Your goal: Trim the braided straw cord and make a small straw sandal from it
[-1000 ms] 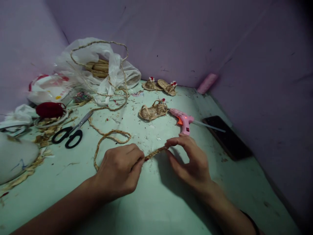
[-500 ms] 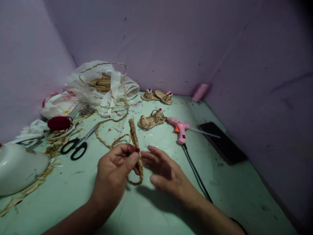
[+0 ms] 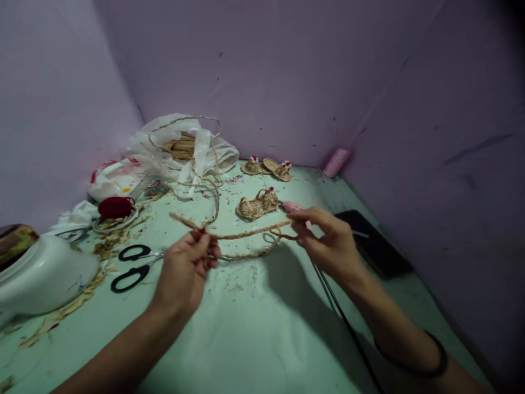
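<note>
A tan braided cord [image 3: 250, 233] is stretched between both hands above the pale green table. My left hand [image 3: 191, 260] pinches it near its free end, where a small red spot shows at the fingertips. My right hand [image 3: 328, 241] pinches the cord farther along, in front of the pink glue gun [image 3: 292, 206], which it partly hides. More cord loops below and behind the held stretch and runs back to the plastic bag. A small woven slipper [image 3: 257, 205] lies beyond the hands, near the glue gun's nozzle.
Black-handled scissors [image 3: 135, 268] and a white bowl [image 3: 49, 273] lie left, among fibre scraps. A plastic bag [image 3: 200, 150], red yarn [image 3: 116, 207] and two small slippers [image 3: 270, 168] are farther back. A dark phone [image 3: 375, 246] and a black cable [image 3: 348, 325] are at right.
My right hand has gone from open to pinching the cord and has moved right and up. The cord, earlier folded upright at my left hand, is now drawn out sideways. The view has shifted slightly.
</note>
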`<state>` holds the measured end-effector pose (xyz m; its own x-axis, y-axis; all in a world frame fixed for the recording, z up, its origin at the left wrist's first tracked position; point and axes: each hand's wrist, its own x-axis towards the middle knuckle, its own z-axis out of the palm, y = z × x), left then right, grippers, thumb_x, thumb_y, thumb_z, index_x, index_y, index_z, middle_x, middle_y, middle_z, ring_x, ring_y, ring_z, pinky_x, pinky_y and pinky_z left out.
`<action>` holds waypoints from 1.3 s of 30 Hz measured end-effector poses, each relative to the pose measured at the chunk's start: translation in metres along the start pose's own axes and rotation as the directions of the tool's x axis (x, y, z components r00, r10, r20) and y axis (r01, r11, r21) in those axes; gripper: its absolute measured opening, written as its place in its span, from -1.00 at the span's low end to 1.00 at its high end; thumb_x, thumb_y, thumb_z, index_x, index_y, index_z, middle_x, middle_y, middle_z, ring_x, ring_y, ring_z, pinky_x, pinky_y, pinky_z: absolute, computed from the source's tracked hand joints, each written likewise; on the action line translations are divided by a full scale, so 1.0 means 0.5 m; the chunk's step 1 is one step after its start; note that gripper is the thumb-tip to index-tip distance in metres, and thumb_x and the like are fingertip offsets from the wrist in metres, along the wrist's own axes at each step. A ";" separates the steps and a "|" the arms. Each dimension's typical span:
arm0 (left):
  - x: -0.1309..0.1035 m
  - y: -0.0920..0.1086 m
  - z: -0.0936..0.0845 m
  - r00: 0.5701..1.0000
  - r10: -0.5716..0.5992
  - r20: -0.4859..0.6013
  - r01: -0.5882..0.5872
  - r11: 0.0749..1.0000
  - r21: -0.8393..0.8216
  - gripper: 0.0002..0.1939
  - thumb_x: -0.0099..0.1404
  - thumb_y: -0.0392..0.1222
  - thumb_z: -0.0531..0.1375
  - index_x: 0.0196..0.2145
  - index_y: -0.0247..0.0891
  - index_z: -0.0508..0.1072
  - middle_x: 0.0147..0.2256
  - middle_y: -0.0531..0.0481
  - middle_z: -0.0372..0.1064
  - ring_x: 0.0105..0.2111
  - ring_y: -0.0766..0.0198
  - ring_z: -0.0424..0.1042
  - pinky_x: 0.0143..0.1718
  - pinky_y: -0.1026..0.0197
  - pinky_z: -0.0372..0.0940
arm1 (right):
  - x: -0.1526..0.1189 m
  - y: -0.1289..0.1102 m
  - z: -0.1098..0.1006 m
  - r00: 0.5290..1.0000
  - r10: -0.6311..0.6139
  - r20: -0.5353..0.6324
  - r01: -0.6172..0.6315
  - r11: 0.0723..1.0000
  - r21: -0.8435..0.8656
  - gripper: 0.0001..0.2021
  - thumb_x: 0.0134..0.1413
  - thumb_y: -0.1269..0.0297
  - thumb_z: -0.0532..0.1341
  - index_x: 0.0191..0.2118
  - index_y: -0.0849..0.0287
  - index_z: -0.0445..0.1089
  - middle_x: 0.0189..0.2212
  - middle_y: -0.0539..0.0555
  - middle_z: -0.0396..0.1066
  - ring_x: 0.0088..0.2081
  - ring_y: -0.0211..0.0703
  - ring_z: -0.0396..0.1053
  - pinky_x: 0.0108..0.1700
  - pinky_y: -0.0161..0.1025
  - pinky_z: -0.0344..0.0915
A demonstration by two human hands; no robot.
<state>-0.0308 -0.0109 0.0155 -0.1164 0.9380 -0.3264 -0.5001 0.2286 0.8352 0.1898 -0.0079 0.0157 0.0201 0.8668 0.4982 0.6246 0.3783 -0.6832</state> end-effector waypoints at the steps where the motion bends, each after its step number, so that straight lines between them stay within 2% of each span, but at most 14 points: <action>1: -0.013 -0.018 0.002 0.996 -0.082 0.043 0.081 0.996 0.023 -0.94 0.06 -0.38 0.14 -0.48 -0.32 0.29 -0.55 0.07 0.29 -0.63 0.45 0.26 -0.68 0.43 0.12 | 0.006 0.006 -0.005 1.000 0.000 0.012 0.001 0.998 -0.055 -0.77 -0.02 0.43 0.11 -0.23 0.09 0.42 -0.25 0.10 0.42 -0.16 -0.05 0.35 -0.11 -0.05 0.28; 7: -0.073 -0.086 0.001 0.796 -0.592 0.129 0.574 0.805 0.151 -0.93 0.15 -0.28 0.07 -0.38 -0.29 0.21 -0.56 0.05 0.29 -0.69 0.44 0.24 -0.74 0.41 0.03 | -0.028 0.001 0.013 0.981 -0.052 0.186 0.088 0.978 -0.191 -0.44 -0.19 0.61 -0.01 0.02 0.12 0.23 0.06 0.17 0.19 0.11 0.00 0.12 0.06 0.04 0.13; 10: -0.075 -0.076 -0.008 0.637 -0.737 0.226 0.664 0.674 0.323 -0.83 0.09 -0.24 0.06 -0.32 -0.33 0.27 -0.57 0.02 0.31 -0.73 0.44 0.21 -0.76 0.40 -0.01 | -0.046 0.001 0.023 0.999 -0.048 0.003 0.048 0.973 -0.228 -0.51 -0.26 0.64 -0.02 -0.15 0.14 0.32 -0.06 0.15 0.30 0.02 -0.03 0.21 0.00 -0.02 0.19; 12: -0.067 -0.054 -0.014 0.538 -0.791 0.292 0.597 0.602 0.531 -0.83 0.00 -0.25 0.08 -0.38 -0.33 0.29 -0.61 0.03 0.30 -0.76 0.43 0.18 -0.77 0.38 -0.04 | -0.052 0.011 0.023 0.996 0.013 -0.093 -0.034 0.972 -0.231 -0.60 -0.29 0.64 -0.03 -0.31 0.14 0.35 -0.29 0.09 0.40 -0.22 -0.10 0.36 -0.18 -0.12 0.30; 13: -0.062 -0.039 -0.018 0.547 -0.782 0.299 0.493 0.590 0.639 -0.85 -0.03 -0.24 0.09 -0.43 -0.32 0.30 -0.62 0.04 0.29 -0.76 0.43 0.16 -0.76 0.37 -0.05 | -0.054 0.017 0.022 0.993 0.056 -0.099 -0.077 0.972 -0.222 -0.63 -0.29 0.64 -0.03 -0.36 0.14 0.36 -0.40 0.05 0.41 -0.35 -0.14 0.38 -0.29 -0.18 0.32; 15: -0.047 -0.007 -0.028 0.720 -0.629 0.294 0.162 0.564 0.810 -0.87 -0.03 -0.20 0.11 -0.47 -0.29 0.30 -0.63 0.08 0.25 -0.72 0.43 0.14 -0.70 0.35 -0.01 | -0.059 0.024 0.020 0.989 0.116 -0.095 -0.134 0.968 -0.211 -0.65 -0.26 0.62 -0.02 -0.37 0.14 0.36 -0.50 0.00 0.39 -0.49 -0.20 0.35 -0.42 -0.24 0.30; 16: -0.040 0.008 -0.035 0.834 -0.458 0.306 -0.038 0.507 0.861 -0.87 0.01 -0.18 0.10 -0.46 -0.28 0.32 -0.62 0.09 0.23 -0.67 0.41 0.15 -0.64 0.33 0.03 | -0.062 0.024 0.020 0.988 0.109 -0.109 -0.130 0.968 -0.212 -0.65 -0.25 0.62 -0.01 -0.35 0.14 0.37 -0.48 0.01 0.40 -0.47 -0.19 0.36 -0.42 -0.24 0.30; 18: -0.025 0.029 -0.052 0.913 -0.160 0.376 -0.328 0.261 0.908 -0.88 0.06 -0.16 0.08 -0.44 -0.24 0.34 -0.56 0.07 0.25 -0.55 0.34 0.22 -0.51 0.28 0.09 | -0.066 0.013 0.021 0.986 0.016 -0.167 -0.057 0.969 -0.241 -0.62 -0.25 0.63 -0.01 -0.29 0.15 0.36 -0.36 0.07 0.41 -0.31 -0.12 0.38 -0.31 -0.18 0.32; 21: -0.008 0.030 -0.078 0.872 -0.016 0.489 -0.489 -0.051 0.871 -0.89 0.10 -0.21 0.06 -0.38 -0.22 0.32 -0.39 0.01 0.30 -0.39 0.24 0.26 -0.38 0.20 0.11 | -0.069 -0.020 0.032 0.958 -0.171 -0.229 0.091 0.942 -0.323 -0.58 -0.25 0.65 0.03 -0.22 0.16 0.34 -0.19 0.15 0.35 -0.11 -0.02 0.30 -0.17 -0.08 0.29; 24: 0.005 0.012 -0.092 0.844 -0.035 0.535 -0.535 -0.138 0.834 -0.90 0.11 -0.27 0.03 -0.37 -0.22 0.30 -0.34 -0.02 0.30 -0.36 0.22 0.26 -0.37 0.19 0.10 | -0.067 -0.051 0.061 0.926 -0.342 -0.158 0.276 0.902 -0.332 -0.60 -0.20 0.65 0.08 -0.20 0.13 0.32 -0.22 0.14 0.36 -0.16 -0.05 0.32 -0.15 -0.05 0.28; 28: 0.020 0.007 -0.094 0.857 -0.047 0.513 -0.512 0.033 0.859 -0.90 0.14 -0.28 0.01 -0.39 -0.21 0.31 -0.44 0.05 0.30 -0.43 0.29 0.25 -0.42 0.24 0.09 | -0.058 -0.066 0.111 0.880 -0.425 0.213 0.465 0.862 -0.203 -0.68 -0.10 0.60 0.08 -0.19 0.16 0.29 -0.29 0.13 0.42 -0.24 -0.09 0.35 -0.10 -0.02 0.25; 31: 0.025 0.017 -0.088 0.890 -0.170 0.423 -0.364 0.293 0.884 -0.91 0.12 -0.24 0.05 -0.41 -0.24 0.34 -0.53 0.09 0.28 -0.51 0.35 0.23 -0.50 0.30 0.08 | -0.060 -0.060 0.123 0.859 -0.325 0.395 0.418 0.891 -0.178 -0.75 -0.03 0.56 0.03 -0.21 0.22 0.30 -0.38 0.11 0.45 -0.31 -0.10 0.38 -0.08 0.04 0.22; 33: 0.022 0.018 -0.085 0.865 -0.313 0.392 -0.271 0.367 0.890 -0.90 0.10 -0.21 0.07 -0.44 -0.25 0.36 -0.57 0.10 0.26 -0.55 0.36 0.22 -0.54 0.31 0.07 | -0.075 -0.054 0.112 0.846 -0.227 0.483 0.337 0.929 -0.153 -0.78 0.00 0.53 0.03 -0.24 0.21 0.32 -0.41 0.10 0.44 -0.35 -0.13 0.37 -0.20 -0.08 0.30; 39: -0.012 -0.018 -0.085 0.771 -0.206 0.602 -0.588 0.129 0.798 -0.83 0.16 -0.21 0.02 -0.41 -0.22 0.41 -0.40 0.02 0.32 -0.39 0.28 0.27 -0.35 0.21 0.15 | -0.139 -0.039 0.073 0.845 -0.037 0.533 0.116 0.987 -0.115 -0.79 0.01 0.48 0.09 -0.22 0.16 0.35 -0.27 0.12 0.38 -0.25 -0.17 0.33 -0.24 -0.22 0.30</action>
<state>-0.0621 -0.0299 -0.0090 0.5300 0.8332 -0.1579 0.6892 -0.3147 0.6527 0.1478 -0.0637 -0.0248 -0.4229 0.8916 0.1618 0.7080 0.4366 -0.5551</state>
